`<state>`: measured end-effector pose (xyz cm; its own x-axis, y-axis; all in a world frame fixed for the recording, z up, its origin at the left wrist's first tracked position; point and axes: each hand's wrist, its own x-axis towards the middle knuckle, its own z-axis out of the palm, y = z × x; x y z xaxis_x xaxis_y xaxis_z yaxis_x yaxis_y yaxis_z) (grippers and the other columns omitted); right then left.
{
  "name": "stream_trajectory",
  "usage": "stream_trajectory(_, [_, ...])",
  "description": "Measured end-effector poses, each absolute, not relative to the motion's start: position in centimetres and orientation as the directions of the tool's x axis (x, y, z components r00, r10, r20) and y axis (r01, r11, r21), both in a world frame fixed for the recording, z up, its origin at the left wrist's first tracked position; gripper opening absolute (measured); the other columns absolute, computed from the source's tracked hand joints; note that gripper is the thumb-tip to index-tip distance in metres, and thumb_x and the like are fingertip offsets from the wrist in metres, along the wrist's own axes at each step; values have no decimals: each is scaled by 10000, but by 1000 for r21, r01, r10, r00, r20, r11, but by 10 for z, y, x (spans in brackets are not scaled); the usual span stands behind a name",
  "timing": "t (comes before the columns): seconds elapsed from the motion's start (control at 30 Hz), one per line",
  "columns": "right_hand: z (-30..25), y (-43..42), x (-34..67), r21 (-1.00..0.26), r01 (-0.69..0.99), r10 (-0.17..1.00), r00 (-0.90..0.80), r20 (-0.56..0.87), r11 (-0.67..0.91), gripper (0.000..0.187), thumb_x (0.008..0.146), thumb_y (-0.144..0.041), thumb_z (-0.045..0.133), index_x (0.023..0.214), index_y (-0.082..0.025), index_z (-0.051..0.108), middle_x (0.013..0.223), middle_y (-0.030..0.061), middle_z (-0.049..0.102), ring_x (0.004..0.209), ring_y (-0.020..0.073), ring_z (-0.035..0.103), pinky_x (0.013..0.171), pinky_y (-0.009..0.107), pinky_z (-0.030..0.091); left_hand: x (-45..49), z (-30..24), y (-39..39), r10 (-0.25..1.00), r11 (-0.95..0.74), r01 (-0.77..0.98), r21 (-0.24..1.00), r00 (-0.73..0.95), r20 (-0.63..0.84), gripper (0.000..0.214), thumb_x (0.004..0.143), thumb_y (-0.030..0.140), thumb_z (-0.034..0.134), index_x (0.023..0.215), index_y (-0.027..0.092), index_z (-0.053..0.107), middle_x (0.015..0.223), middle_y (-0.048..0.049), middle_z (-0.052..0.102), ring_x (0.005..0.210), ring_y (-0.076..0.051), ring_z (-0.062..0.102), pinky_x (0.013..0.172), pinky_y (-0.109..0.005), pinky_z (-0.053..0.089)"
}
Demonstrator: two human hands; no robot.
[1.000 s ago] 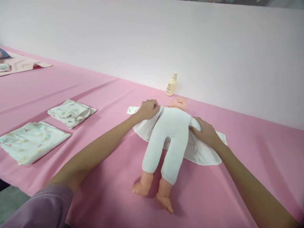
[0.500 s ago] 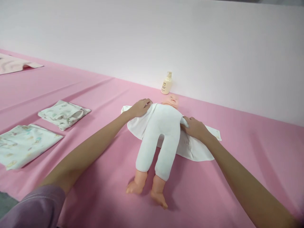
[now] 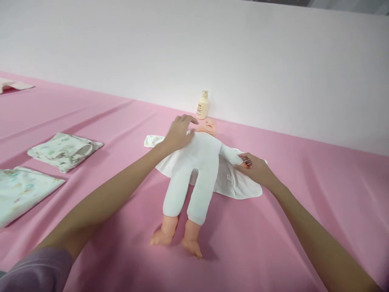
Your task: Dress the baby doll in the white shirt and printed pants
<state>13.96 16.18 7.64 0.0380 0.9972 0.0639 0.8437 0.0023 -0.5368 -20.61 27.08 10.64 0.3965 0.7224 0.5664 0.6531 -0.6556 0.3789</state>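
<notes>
A baby doll [image 3: 197, 152] with a white cloth body lies on its back, head toward the wall, feet toward me. Beneath it a white baby garment [image 3: 240, 184] is spread open, its patterned sleeve cuff [image 3: 153, 140] showing at the left. My left hand [image 3: 180, 132] hovers at or just over the doll's shoulder on the left, thumb and fingers apart; whether it touches is unclear. My right hand [image 3: 253, 167] has its fingers closed round the doll's hand, with that arm stretched out to the right over the garment.
A cream pump bottle [image 3: 202, 106] stands behind the doll's head by the white wall [image 3: 121, 48]. Two folded patterned cloth items, a nearer one [image 3: 27, 194] and a farther one [image 3: 67, 150], lie left on the pink sheet [image 3: 121, 243]. Pale pink cloth [image 3: 15, 86] lies far left.
My right hand has drawn the doll's arm out sideways from its body. My left hand has lifted and opened at the shoulder. The view has shifted slightly right.
</notes>
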Motion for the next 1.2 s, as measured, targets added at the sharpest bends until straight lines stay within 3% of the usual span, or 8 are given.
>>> stream_trajectory(0.13, [103,160,137,-568,823,992,78,102,-6,513,768,-601,852,1152,-271,763,1152,77,782,1035,307,718,881,443,576,-123,123,252,481,-877,435,207,790,380,415,951,418,689,1312,237,591,1401,-108,654,1328,-323,550,1132,-439,390])
stream_trajectory(0.23, [123,161,137,-639,768,976,96,193,51,494,805,-642,814,1142,-283,779,1160,73,782,1078,312,707,927,444,560,-78,118,252,446,-890,418,180,880,162,475,946,424,731,1326,194,564,1311,-148,699,1216,-324,634,1037,-405,433])
stream_trajectory(0.4, [102,165,145,-891,454,973,194,127,25,680,1052,-721,253,1032,-224,716,1061,121,784,981,280,730,899,423,562,-73,105,258,510,-853,422,306,799,318,416,1063,383,535,1439,229,448,1247,-113,717,1091,-300,697,880,-363,455])
stream_trajectory(0.47, [83,170,140,-841,541,976,193,102,-19,585,1048,-685,320,979,-226,676,991,110,780,910,264,714,866,412,543,-80,104,258,518,-843,382,378,765,383,457,1048,297,494,1491,249,392,1306,-103,695,1108,-286,696,860,-354,464])
stream_trajectory(0.63, [57,183,110,-426,900,986,-19,165,88,360,940,-599,620,860,-253,556,894,62,707,882,266,640,727,363,446,-84,107,253,508,-841,308,444,732,454,520,897,75,442,1392,233,469,1410,-97,645,1200,-262,641,922,-372,485])
stream_trajectory(0.8, [56,193,108,-344,934,994,-65,91,93,269,994,-421,525,790,-250,484,852,77,674,808,270,631,652,358,396,-85,110,245,486,-842,309,441,790,374,276,1027,377,525,1279,267,547,1187,-76,714,1128,-291,651,917,-394,469])
stream_trajectory(1.03, [54,200,145,-639,769,999,33,23,-11,294,1006,-464,472,925,-233,634,916,103,732,859,293,668,693,363,474,-78,106,245,547,-820,391,419,753,367,475,1071,644,396,980,239,627,947,-76,677,935,-262,644,837,-384,452])
stream_trajectory(1.2, [60,199,163,-780,624,996,-26,-82,-48,200,948,-378,533,943,-223,660,916,63,741,811,239,651,703,337,515,-65,93,246,587,-807,501,312,734,341,463,1036,673,477,1136,254,646,941,-71,702,959,-291,654,814,-380,440])
